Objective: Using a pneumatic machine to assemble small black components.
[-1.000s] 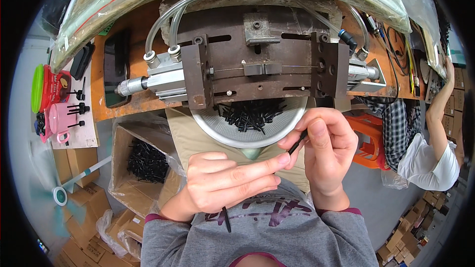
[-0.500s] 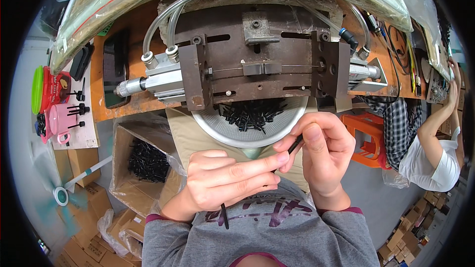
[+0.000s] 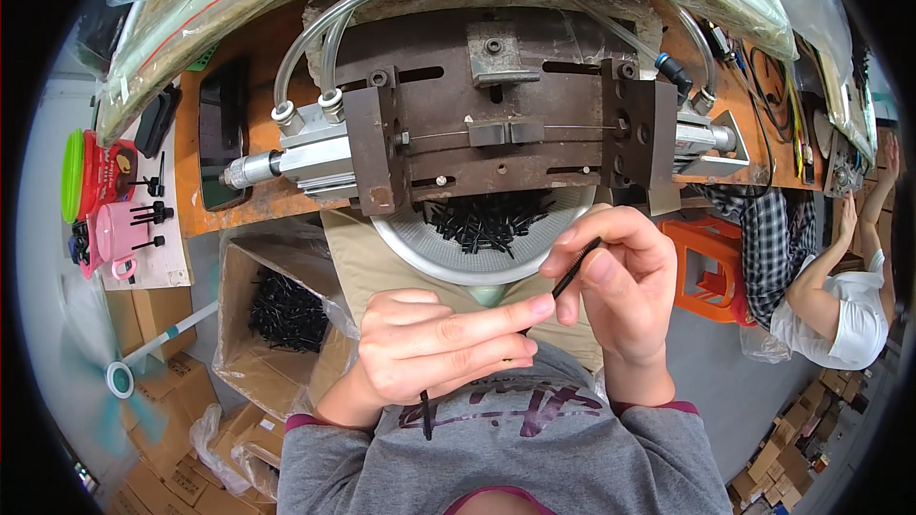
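Note:
Between the thumb and fingers of my right hand [image 3: 625, 281] is a thin black rod [image 3: 576, 267], held at a slant. My left hand [image 3: 420, 348] lies beside it, fingers stretched together and curled over more black pieces. One black stick [image 3: 426, 416] pokes out below that palm, and small dark ends show by the fingertips; the rest is hidden under the fingers. Just beyond both hands sits a round pale bowl [image 3: 429, 262] with a perforated wall. Many short black rods [image 3: 487, 221] lie in it.
A brown metal fixture [image 3: 439, 38] with silver air cylinders [image 3: 320, 157] stands over the bowl. At left are a carton [image 3: 253, 362] of black parts, a pink cup [image 3: 116, 229] and a fan [image 3: 119, 380]. An orange stool [image 3: 706, 267] and a co-worker [image 3: 835, 315] are at right.
My right hand has turned and shifted slightly, and the rod in it now points up more, its upper end further right. The left hand barely moved. The co-worker's arms have shifted.

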Demonstrator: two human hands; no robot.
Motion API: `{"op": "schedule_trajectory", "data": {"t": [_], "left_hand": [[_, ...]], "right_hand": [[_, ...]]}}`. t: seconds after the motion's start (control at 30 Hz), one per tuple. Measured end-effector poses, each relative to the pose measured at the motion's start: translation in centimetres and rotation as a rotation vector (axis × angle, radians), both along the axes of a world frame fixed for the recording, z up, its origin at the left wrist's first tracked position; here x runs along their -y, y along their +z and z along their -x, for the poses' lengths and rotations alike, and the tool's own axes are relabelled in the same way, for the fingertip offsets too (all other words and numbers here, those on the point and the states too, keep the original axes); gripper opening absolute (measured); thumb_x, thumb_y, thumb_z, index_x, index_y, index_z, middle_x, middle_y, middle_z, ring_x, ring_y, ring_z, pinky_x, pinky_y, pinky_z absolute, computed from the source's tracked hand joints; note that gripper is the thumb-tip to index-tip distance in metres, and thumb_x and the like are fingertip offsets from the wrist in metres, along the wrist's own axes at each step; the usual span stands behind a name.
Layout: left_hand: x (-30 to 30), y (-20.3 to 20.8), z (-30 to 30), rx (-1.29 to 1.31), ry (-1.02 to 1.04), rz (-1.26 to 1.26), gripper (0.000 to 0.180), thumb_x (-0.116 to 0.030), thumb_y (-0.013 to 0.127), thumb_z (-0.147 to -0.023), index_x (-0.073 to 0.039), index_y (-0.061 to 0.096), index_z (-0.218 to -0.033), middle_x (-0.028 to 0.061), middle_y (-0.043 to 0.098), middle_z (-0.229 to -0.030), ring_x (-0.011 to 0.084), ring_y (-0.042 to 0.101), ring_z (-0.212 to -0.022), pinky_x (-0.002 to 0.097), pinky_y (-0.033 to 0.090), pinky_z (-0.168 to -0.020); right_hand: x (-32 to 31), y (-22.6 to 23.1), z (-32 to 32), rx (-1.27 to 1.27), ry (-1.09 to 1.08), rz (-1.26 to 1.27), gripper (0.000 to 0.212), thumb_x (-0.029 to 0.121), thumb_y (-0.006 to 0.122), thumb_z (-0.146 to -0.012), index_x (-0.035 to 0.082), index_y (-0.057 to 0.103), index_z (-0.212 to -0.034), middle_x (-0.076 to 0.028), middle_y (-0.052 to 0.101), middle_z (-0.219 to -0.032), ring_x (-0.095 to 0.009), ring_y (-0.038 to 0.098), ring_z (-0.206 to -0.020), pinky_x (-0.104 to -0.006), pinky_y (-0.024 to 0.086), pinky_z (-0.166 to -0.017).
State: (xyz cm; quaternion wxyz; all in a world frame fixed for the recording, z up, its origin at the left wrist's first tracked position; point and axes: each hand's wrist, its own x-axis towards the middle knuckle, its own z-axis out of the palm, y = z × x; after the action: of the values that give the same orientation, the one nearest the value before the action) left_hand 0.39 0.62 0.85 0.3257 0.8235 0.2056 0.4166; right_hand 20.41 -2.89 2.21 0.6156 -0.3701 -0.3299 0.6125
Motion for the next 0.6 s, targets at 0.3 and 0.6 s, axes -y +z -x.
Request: {"op": "schedule_trajectory", "data": {"t": [0.3,0.6], "left_hand": [[0.3,-0.5,0.3,0.020,-0.017,0.042,0.026,-0.021,0.083,-0.067,-0.014,0.077,-0.092,0.0032,0.072,-0.111,0.0015,0.056,-0.055,0.0183,0.031,-0.043],[0.1,-1.7,-0.1,0.163,-0.075,0.124,0.030,-0.023,0.088,-0.062,-0.009,0.075,-0.086,0.0122,0.072,-0.106,0.0065,0.058,-0.051,0.0188,0.036,-0.042]], "right_hand": [[-0.1,0.4,0.0,-0.042,0.010,0.061,0.018,0.002,0.060,-0.093,-0.009,0.063,-0.107,-0.018,0.067,-0.090,-0.013,0.064,-0.063,-0.0240,0.052,-0.056],[0.2,-0.7,0.6,0.277,-0.159,-0.207,0.011,-0.009,0.067,-0.084,-0.010,0.065,-0.095,-0.019,0.067,-0.089,-0.017,0.068,-0.069,-0.0249,0.056,-0.059]]}}
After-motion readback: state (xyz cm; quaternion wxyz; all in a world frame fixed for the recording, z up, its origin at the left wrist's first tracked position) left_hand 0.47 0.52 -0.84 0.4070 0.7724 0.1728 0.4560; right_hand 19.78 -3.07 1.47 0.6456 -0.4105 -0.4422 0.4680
